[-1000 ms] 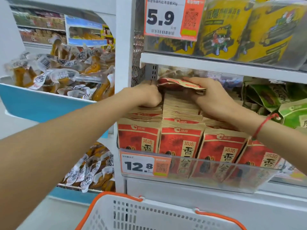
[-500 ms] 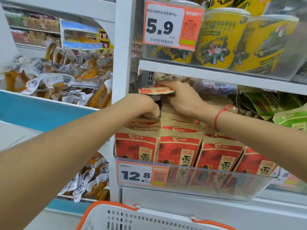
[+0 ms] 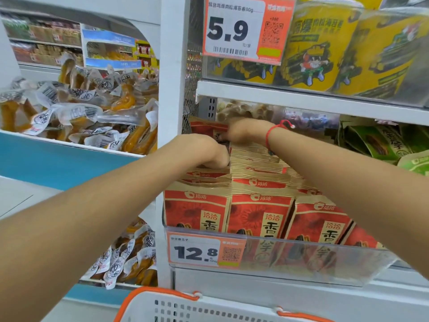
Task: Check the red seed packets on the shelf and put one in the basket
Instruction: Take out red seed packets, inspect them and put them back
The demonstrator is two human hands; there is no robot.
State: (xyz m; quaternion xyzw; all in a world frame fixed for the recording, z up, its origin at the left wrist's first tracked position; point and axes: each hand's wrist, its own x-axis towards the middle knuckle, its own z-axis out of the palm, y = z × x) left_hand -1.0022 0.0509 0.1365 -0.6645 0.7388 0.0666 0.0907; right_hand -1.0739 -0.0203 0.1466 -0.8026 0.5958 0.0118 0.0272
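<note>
Both hands work at the back of the shelf (image 3: 301,96): right hand (image 3: 243,132) grips a lifted red packet (image 3: 209,129), left hand (image 3: 209,151) curls into the packet rows (image 3: 255,182). Pulling carelessly could topple neighbours short of the basket (image 3: 185,307).

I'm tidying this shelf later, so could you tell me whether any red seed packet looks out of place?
Yes: one red packet at the back left is lifted above the upright rows, held by the right hand. The rest stand neatly.

A shop — stocked shelves (image 3: 301,96), price tags (image 3: 246,31), shopping basket (image 3: 209,307).
</note>
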